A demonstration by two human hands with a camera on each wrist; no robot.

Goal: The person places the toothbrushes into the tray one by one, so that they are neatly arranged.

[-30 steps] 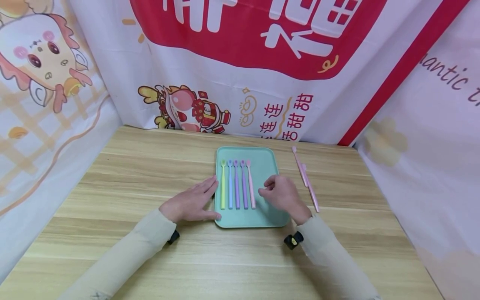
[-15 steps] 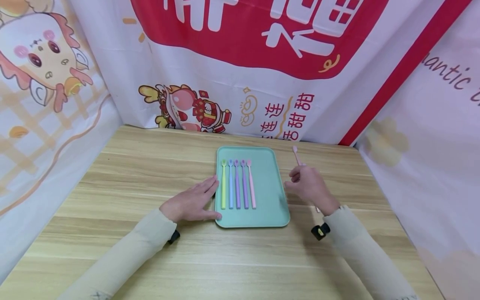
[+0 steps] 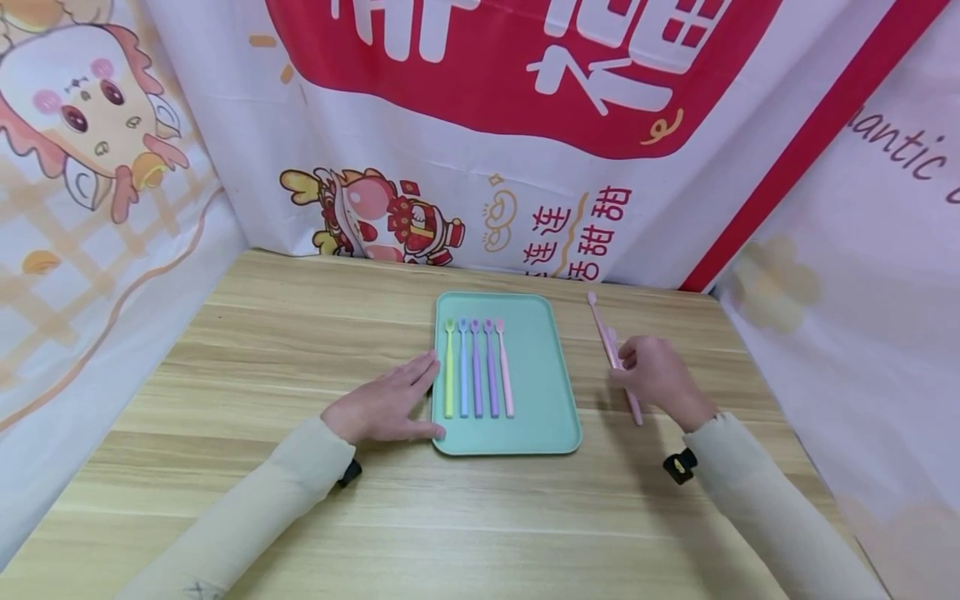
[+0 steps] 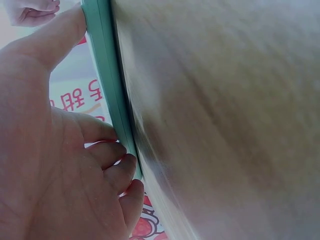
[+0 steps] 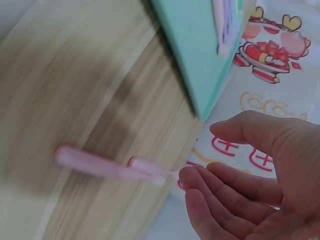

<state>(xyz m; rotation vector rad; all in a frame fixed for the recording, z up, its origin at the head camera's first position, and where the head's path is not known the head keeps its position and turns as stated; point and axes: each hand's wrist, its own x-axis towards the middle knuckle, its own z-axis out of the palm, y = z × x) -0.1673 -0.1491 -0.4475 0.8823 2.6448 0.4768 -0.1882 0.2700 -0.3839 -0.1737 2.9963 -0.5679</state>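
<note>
A green tray (image 3: 542, 375) holds a row of toothbrushes: one yellow-green (image 3: 449, 375), one blue (image 3: 464, 375), two purple (image 3: 492, 375) and one pink (image 3: 507, 375). My left hand (image 3: 384, 406) rests against the tray's left edge, thumb and fingers extended, as the left wrist view also shows. Right of the tray, two more pink toothbrushes lie on the table, overlapping lengthwise, one farther (image 3: 601, 327) and one nearer (image 3: 636, 410). My right hand (image 3: 662, 377) is over them, partly covering them. In the right wrist view its thumb and fingers stand apart, holding nothing.
The wooden table (image 3: 262, 350) carries the tray. A printed cloth (image 3: 480, 108) hangs along the back edge, and more cloth closes off the left and right sides. Each wrist wears a small dark strap (image 3: 680, 465).
My right hand has moved right, from over the tray to the two pink toothbrushes beside it. The left hand and the row of toothbrushes have stayed in place.
</note>
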